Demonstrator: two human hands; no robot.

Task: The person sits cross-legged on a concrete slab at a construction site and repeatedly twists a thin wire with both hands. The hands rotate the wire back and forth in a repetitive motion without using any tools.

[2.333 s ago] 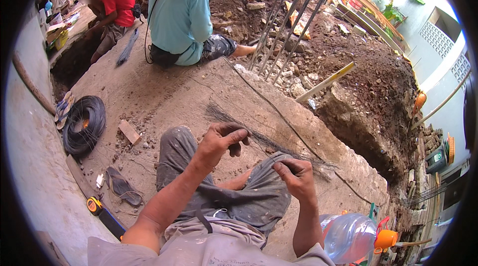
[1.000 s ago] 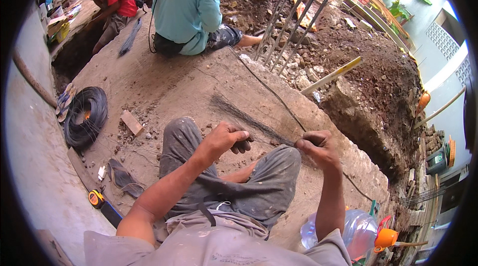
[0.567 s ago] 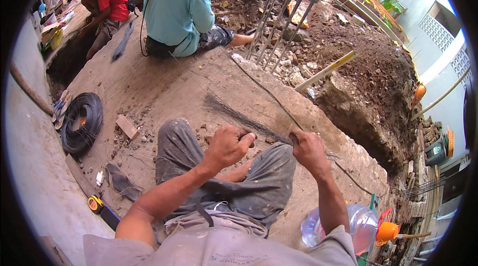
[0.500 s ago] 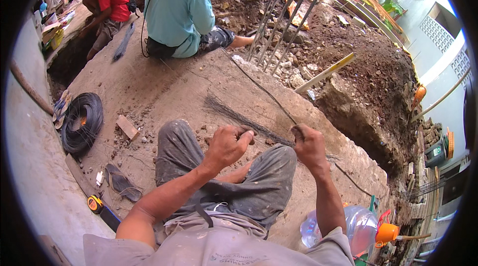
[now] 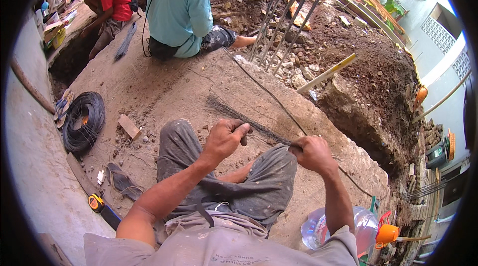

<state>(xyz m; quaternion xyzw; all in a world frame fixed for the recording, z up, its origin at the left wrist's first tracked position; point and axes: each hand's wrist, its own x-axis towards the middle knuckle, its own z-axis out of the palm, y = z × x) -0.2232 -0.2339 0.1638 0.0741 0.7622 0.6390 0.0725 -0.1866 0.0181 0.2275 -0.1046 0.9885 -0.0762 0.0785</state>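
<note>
I sit cross-legged on a concrete slab (image 5: 169, 86), both hands raised over my lap. My left hand (image 5: 225, 139) is closed in a pinch above my left shin; whatever lies in its fingers is too thin to make out. Above my right knee, my right hand (image 5: 314, 153) is also closed, fingertips pointing left, and its contents are hidden. A bundle of thin dark wires (image 5: 244, 119) lies on the slab just beyond my hands, its right end running behind my right knee. Behind it a black cable (image 5: 269, 94) crosses the slab and passes behind my right hand.
At left lie a black wire coil (image 5: 83, 121), a small wood block (image 5: 129, 127), a sandal (image 5: 122, 181) and a tape measure (image 5: 95, 202). A clear plastic jug (image 5: 363, 226) stands by my right arm. Two people sit ahead; a trench (image 5: 363, 139) borders the slab's right edge.
My right hand has turned at the wrist, its fingertips swinging leftward and down. The left hand has shifted slightly up and left, still closed.
</note>
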